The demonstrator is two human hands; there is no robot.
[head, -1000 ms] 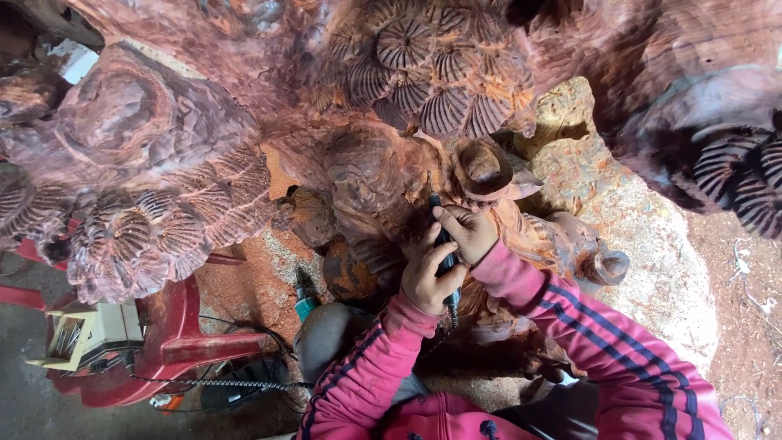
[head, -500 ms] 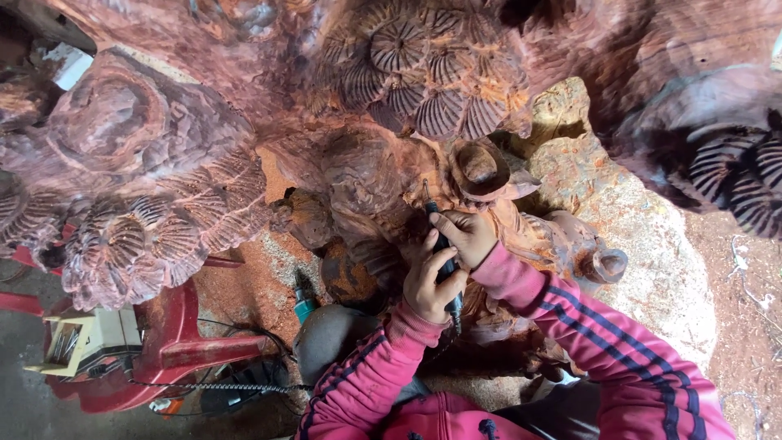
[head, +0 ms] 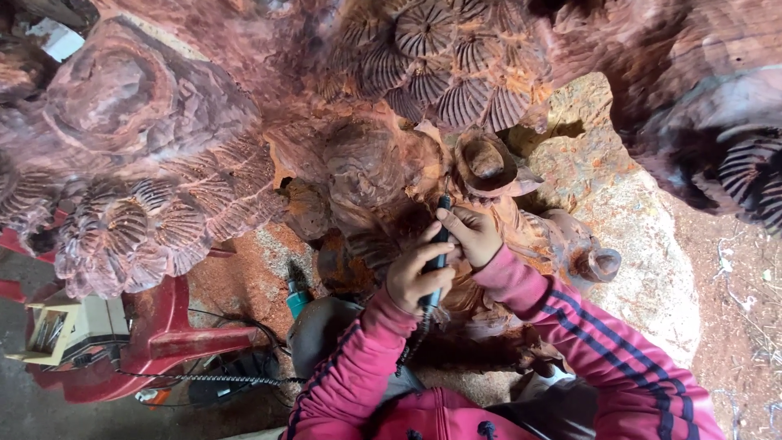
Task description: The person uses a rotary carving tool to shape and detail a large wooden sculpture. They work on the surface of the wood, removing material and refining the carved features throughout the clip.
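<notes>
Detail-carving in progress: left hand (head: 417, 277) wrapped tight around slim black rotary handpiece (head: 438, 253), right hand (head: 472, 235) pinching its nose, tip against reddish-brown carved wood sculpture (head: 358, 175); next pass likely needs steady two-hand guidance

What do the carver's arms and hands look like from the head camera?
Both arms wear pink jacket sleeves with ribbed cuffs. The right sleeve shows dark stripes running along its length; the left sleeve has a dark stripe too. The left hand and right hand are bare, without gloves.
</notes>
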